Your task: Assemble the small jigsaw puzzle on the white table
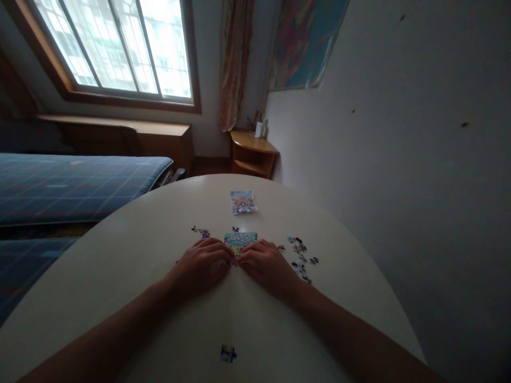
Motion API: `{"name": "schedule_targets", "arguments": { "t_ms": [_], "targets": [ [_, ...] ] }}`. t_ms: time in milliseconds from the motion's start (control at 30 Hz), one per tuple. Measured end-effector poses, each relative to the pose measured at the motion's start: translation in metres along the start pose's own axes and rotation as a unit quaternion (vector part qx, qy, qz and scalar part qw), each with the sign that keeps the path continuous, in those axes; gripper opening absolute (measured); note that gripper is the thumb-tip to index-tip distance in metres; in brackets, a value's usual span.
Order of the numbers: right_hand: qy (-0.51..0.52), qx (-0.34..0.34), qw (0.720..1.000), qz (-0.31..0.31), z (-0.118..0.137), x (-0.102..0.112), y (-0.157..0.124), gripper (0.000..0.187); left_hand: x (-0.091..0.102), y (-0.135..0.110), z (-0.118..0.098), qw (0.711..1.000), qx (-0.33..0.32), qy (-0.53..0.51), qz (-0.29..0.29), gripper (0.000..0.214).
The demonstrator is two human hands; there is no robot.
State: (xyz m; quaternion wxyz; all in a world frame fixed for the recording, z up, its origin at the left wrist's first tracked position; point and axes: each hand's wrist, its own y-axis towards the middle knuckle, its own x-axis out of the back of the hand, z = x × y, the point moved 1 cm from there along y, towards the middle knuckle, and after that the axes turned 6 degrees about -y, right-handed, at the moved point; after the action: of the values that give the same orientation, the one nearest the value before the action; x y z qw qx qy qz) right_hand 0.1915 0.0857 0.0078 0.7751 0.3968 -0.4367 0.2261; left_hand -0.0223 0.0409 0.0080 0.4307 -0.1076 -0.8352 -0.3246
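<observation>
A partly joined jigsaw puzzle (240,239) lies on the round white table, its teal upper part showing and its lower part covered by my fingers. My left hand (204,264) rests at its lower left, thumb and fingers closed at the edge. From the lower right, my right hand (266,267) meets it, fingers also pinched together. Small reddish jigsaw pieces (235,261) show between the two sets of fingertips; their exact outline is hidden.
Loose pieces (300,247) are scattered right of my right hand, others (200,231) beyond my left. One piece (228,354) lies near me. A printed picture sheet (242,202) sits farther back on the table (167,207). A mattress (80,186) is at left, a wall at right.
</observation>
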Motion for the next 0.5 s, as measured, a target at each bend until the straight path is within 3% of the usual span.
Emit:
{"name": "schedule_targets", "arguments": {
  "t_ms": [500],
  "targets": [
    [-0.050, 0.060, 0.996, 0.041, 0.005, 0.012, -0.011, 0.025, 0.004, 0.001, -0.004, 1.000, -0.021, -0.002, 0.022, 0.027]
  ]
}}
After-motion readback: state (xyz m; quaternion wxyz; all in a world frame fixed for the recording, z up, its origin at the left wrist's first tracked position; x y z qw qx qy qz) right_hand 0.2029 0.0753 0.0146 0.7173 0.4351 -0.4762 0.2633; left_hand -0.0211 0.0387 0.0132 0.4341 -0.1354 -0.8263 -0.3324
